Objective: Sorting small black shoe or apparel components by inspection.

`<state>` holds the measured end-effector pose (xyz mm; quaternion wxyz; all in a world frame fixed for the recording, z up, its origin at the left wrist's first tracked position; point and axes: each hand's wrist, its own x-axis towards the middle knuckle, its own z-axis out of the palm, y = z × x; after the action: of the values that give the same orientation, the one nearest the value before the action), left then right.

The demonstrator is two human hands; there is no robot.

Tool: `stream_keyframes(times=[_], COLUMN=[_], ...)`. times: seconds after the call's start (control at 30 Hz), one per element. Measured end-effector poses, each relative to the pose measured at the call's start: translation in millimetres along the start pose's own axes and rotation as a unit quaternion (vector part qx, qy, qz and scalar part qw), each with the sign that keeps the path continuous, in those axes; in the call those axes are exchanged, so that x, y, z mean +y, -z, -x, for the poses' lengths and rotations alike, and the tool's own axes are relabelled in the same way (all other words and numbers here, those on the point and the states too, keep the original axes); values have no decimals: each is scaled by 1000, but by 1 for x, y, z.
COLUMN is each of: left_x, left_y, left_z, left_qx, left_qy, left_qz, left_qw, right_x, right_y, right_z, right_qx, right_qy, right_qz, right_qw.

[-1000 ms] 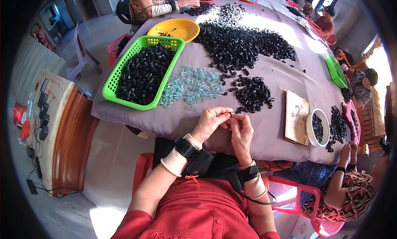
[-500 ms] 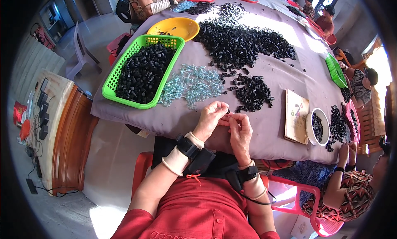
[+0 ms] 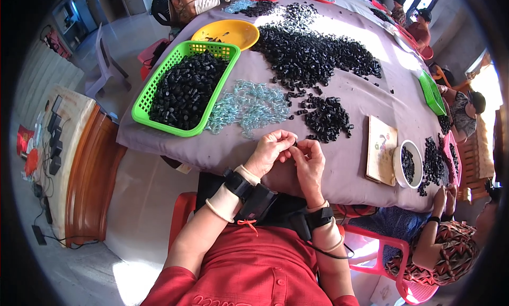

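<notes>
My left hand (image 3: 271, 151) and my right hand (image 3: 308, 162) meet fingertip to fingertip over the near edge of the grey-clothed table (image 3: 366, 120). Between the fingertips sits a tiny part (image 3: 294, 145), too small to make out. Just beyond my hands lie a small heap of black pieces (image 3: 327, 117) and a spread of clear pale-blue pieces (image 3: 248, 104). A green basket (image 3: 185, 89) full of black pieces stands to the left.
A large heap of black pieces (image 3: 313, 51) covers the table's middle, with a yellow bowl (image 3: 226, 33) behind the basket. A wooden board (image 3: 382, 149) and a white bowl (image 3: 408, 164) lie at right, near another person (image 3: 440, 242). A wooden cabinet (image 3: 79, 163) stands at left.
My hands have stayed together at the table edge; the fingers shifted only slightly around the small part.
</notes>
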<state>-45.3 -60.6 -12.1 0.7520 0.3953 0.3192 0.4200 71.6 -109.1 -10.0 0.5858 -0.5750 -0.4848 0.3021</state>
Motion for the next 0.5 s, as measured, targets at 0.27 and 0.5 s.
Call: stream_keyframes(times=[0.27,0.5], left_x=[-3,-2], left_y=[5,10], left_z=[0,2], left_qx=[5,-10], left_qy=[16,9], left_qz=[64,126], left_qw=[998,992], right_x=[-7,-12], right_y=[-2,-2], right_z=[-3,-17], right_qx=[-21,-67], right_qy=[-55,-48], right_qz=[-53,-62], right_qw=[997,995])
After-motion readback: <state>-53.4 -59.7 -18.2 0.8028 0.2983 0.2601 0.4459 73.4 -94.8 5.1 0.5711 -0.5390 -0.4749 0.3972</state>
